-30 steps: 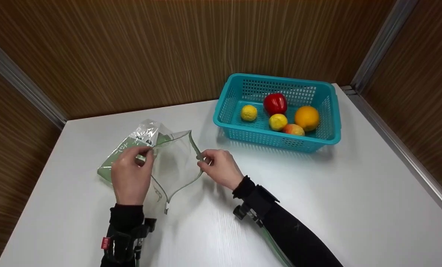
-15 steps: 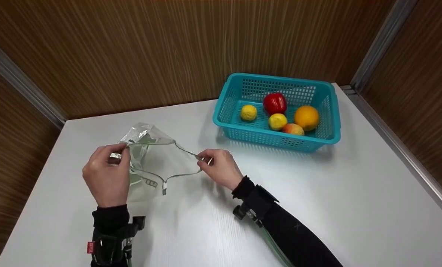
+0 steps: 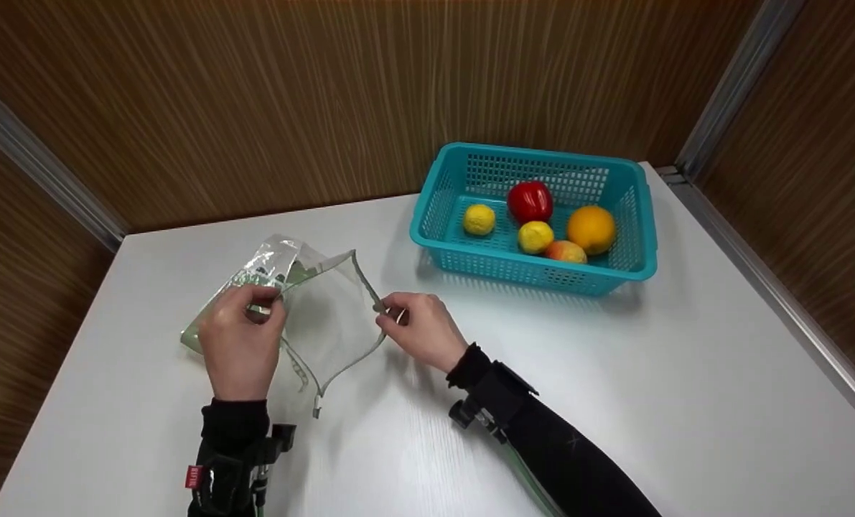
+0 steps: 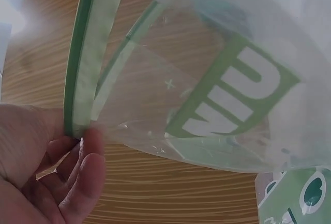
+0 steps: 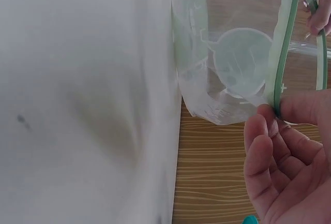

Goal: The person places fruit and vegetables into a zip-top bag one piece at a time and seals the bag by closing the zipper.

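A clear zip bag (image 3: 276,253) with green printing stands spread between the hands, its green-edged mouth pulled into a wide diamond. My left hand (image 3: 240,345) pinches the left side of that mouth between thumb and finger. On the opposite side, the right hand (image 3: 423,330) pinches the other green rim. A small slider (image 3: 317,412) hangs at the mouth's near corner. In the left wrist view, the bag's green label (image 4: 232,92) shows white letters. The right wrist view shows a pale green round print (image 5: 243,61) on the plastic.
A teal basket (image 3: 528,269) sits at the back right of the white table (image 3: 413,459). In it lie a red fruit or pepper (image 3: 530,202), two yellow fruits (image 3: 479,220), an orange (image 3: 591,230) and a peach-like fruit (image 3: 566,251). Wood-grain panels (image 3: 291,108) enclose the table.
My left hand moved left, narrowing the bag's mouth, then came back right, and the mouth is wide again. The right hand stays nearly still, pinching the rim.
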Tool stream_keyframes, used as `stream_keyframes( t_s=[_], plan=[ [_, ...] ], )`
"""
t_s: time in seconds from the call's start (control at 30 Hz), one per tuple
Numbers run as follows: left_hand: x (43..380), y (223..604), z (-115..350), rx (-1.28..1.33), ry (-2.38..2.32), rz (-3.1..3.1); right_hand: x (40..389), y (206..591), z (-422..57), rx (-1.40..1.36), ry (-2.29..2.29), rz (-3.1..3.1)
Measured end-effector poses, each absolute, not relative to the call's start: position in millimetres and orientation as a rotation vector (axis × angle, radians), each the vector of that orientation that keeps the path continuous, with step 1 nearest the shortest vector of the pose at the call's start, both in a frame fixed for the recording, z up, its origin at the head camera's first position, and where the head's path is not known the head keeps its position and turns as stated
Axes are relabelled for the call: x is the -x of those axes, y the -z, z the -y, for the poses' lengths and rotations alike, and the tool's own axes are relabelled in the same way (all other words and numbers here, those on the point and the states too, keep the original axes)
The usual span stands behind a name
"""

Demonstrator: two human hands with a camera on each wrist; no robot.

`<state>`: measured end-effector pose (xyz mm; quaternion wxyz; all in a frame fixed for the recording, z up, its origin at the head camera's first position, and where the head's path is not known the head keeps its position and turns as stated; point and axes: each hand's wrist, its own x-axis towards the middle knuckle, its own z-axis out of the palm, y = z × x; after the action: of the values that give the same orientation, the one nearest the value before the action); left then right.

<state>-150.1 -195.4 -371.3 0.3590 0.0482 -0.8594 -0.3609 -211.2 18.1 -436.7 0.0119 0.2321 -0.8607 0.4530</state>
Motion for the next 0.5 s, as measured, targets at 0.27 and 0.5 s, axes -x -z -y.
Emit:
stream_keyframes(
  t_s=[0.27,0.5],
  plan=[
    [151,372,193,-0.159,0.967,2.283,213,425,-27,-0.742,-1.396,2.667],
    [150,373,191,-0.178,0.963,2.301,224,408,-63,-0.596,-1.379,2.617]
  ],
)
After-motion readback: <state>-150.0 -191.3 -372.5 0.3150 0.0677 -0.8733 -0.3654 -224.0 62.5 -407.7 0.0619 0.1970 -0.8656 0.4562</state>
